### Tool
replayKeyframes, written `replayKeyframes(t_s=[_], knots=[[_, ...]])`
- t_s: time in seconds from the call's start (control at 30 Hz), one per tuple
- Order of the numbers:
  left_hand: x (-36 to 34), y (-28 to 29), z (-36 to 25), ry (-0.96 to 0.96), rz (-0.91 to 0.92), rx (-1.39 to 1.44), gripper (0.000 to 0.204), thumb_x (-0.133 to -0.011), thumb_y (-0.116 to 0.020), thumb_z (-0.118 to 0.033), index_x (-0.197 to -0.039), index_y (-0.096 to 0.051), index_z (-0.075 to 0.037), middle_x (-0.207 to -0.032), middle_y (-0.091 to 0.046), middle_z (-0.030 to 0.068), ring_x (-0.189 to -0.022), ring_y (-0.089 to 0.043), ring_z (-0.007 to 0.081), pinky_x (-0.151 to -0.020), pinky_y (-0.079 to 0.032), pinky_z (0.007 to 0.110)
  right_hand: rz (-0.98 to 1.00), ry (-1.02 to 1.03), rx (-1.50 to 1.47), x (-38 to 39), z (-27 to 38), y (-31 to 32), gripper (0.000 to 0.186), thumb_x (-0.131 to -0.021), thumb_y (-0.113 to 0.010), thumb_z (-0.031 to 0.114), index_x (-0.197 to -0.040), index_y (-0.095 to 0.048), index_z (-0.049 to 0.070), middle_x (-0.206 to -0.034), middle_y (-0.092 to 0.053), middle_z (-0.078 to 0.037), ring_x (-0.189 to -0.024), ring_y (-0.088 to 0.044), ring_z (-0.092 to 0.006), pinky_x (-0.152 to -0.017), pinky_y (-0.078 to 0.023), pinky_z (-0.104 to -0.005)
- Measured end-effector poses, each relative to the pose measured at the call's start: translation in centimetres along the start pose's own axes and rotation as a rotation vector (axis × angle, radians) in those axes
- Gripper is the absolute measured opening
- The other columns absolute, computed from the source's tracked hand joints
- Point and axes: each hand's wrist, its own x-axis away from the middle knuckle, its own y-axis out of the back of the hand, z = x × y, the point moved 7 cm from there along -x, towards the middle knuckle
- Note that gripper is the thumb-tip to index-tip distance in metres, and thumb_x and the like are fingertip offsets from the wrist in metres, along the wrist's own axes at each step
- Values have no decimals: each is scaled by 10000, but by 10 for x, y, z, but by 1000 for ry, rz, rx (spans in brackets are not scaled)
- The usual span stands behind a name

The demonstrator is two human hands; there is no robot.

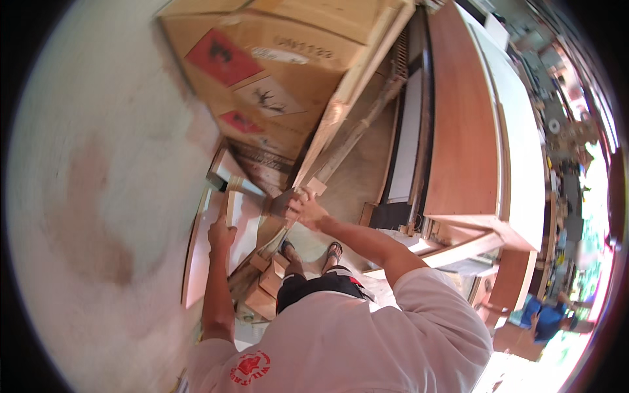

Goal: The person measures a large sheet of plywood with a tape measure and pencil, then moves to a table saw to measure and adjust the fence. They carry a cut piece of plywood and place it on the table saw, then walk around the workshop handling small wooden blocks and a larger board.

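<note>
My left hand [221,234] is closed around the edge of a pale flat board [245,226] that leans upright near the wall. Beside it stands another pinkish board [198,262], its long edge running toward me. My right hand [306,209] reaches forward with bent fingers, closed on a piece of wood whose shape they partly hide. A dark brown flat piece [280,204] lies against its fingertips, and a small light wood block [317,187] shows just beyond the knuckles.
A large cardboard carton [295,72] stands ahead behind a wooden rail [337,108]. At my right is a long wooden cabinet [462,124] with a white top. Wood offcuts [265,285] lie by my feet. A plain wall [111,177] rises at left. A person in blue [544,319] is far right.
</note>
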Motion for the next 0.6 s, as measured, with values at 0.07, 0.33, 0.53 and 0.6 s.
replayKeyframes(t_s=[0.07,0.33,0.53,0.6], knots=[[-20,-16,-1,21,7,-30,542,-774,-714,-204,-1289,-629,-58,-1074,-715,266,-1007,-686,451,-902,-551,524,-19,-11,-16,-8,6,-1,347,-866,-599,281,-1206,-531,289,-1282,-472,-59,-1383,-382,-318,-1168,-195,-706],[-130,-127,76,-283,-223,-147,602,-821,-617,-110,-1407,-515,-14,-1261,-644,282,-1158,-648,428,-981,-526,481,-145,9,-187,-51,35,25,428,-827,-633,402,-1217,-544,250,-1239,-467,-73,-1375,-384,-319,-1164,-205,-720],[-140,-153,26,-159,124,-409,529,-851,-593,-165,-1354,-551,-7,-1298,-643,242,-1165,-653,400,-949,-543,456,-162,-95,-145,-52,27,8,436,-818,-639,380,-1223,-541,252,-1234,-466,-59,-1368,-383,-312,-1182,-231,-668],[-130,-146,33,-199,121,-517,469,-872,-583,-197,-1300,-587,-4,-1202,-695,231,-1087,-686,405,-876,-567,468,-159,-91,-150,-60,30,12,420,-819,-639,364,-1214,-542,259,-1230,-468,-55,-1364,-384,-309,-1182,-234,-665]])
